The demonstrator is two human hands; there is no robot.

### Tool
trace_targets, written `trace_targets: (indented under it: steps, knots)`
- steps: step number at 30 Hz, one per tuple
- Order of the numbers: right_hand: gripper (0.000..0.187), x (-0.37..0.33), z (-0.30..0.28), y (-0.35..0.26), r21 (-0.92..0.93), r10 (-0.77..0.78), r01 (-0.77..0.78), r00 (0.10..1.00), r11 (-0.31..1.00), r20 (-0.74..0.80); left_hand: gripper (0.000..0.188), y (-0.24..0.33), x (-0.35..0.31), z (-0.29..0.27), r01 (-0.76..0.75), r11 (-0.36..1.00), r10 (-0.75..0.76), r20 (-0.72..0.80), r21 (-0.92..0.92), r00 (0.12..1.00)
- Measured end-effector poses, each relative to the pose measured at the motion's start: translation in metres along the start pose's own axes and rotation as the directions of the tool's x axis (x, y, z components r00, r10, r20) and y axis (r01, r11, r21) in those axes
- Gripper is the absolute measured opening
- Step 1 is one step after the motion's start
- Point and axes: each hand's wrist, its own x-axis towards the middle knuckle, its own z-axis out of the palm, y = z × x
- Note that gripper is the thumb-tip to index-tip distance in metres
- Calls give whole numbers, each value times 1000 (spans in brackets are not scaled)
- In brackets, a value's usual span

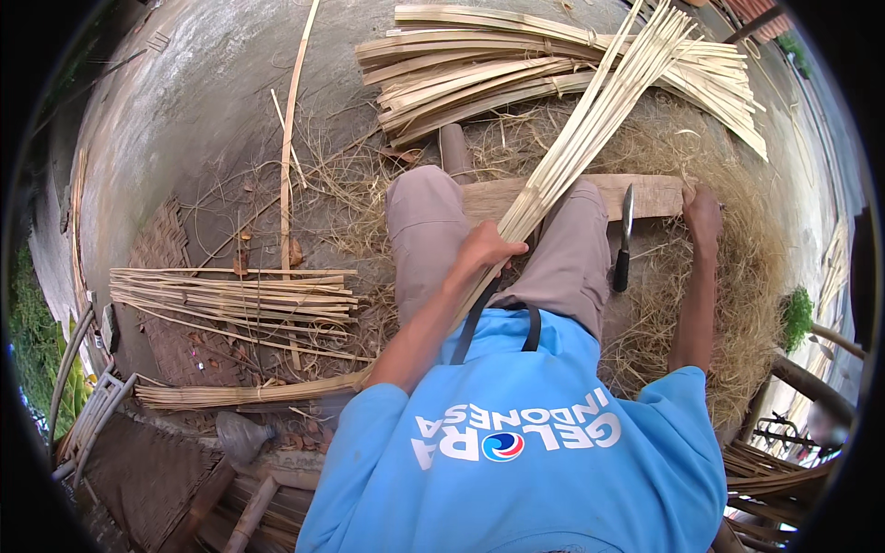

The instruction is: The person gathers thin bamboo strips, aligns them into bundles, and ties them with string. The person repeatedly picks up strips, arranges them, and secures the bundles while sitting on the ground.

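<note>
A long bundle of pale split bamboo strips (590,138) slants across my lap, its far end fanning out. My left hand (487,249) is closed round it near its lower end, above my thighs. At the right end of a wooden plank (650,195) my right hand (703,216) has its fingers curled closed. I cannot tell whether they grip the plank or a wisp of shavings beside it. Between that hand and my right knee, a knife (622,267) with a black handle lies with its blade over the plank, pointing away from me.
Beyond my knees lies a large stack of bamboo strips (479,78). Fine shavings (728,295) heap up at the right. Thinner strips (230,300) and a tied bundle (249,394) lie at the left. One long strip (290,138) stretches away across the ground. A clear plastic container (241,436) lies lower left.
</note>
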Motion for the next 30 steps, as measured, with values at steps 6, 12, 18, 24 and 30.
trace_targets:
  steps: [6, 12, 18, 24, 30]
  knots:
    - [75, -51, 59, -59, 902, -201, -419, 880, 99, 431, 37, 11, -9, -4, 15, 988, -4, 71, -154, 997]
    - [85, -139, 61, -203, 511, -532, -760, 648, -402, 545, 38, 28, -27, -1, -48, 981, 56, 37, -186, 998]
    - [47, -130, 118, -231, 394, -480, -701, 702, -595, 525, 42, 1, -33, -11, 144, 783, 154, 414, -605, 897]
    - [50, -133, 99, -222, 449, -408, -750, 649, -485, 642, 28, -16, -28, 0, 288, 780, 66, 530, -556, 845]
    - [44, -147, 38, -210, 883, 158, -120, 986, 454, 52, 21, -26, -30, 13, 301, 728, 90, 521, -616, 849]
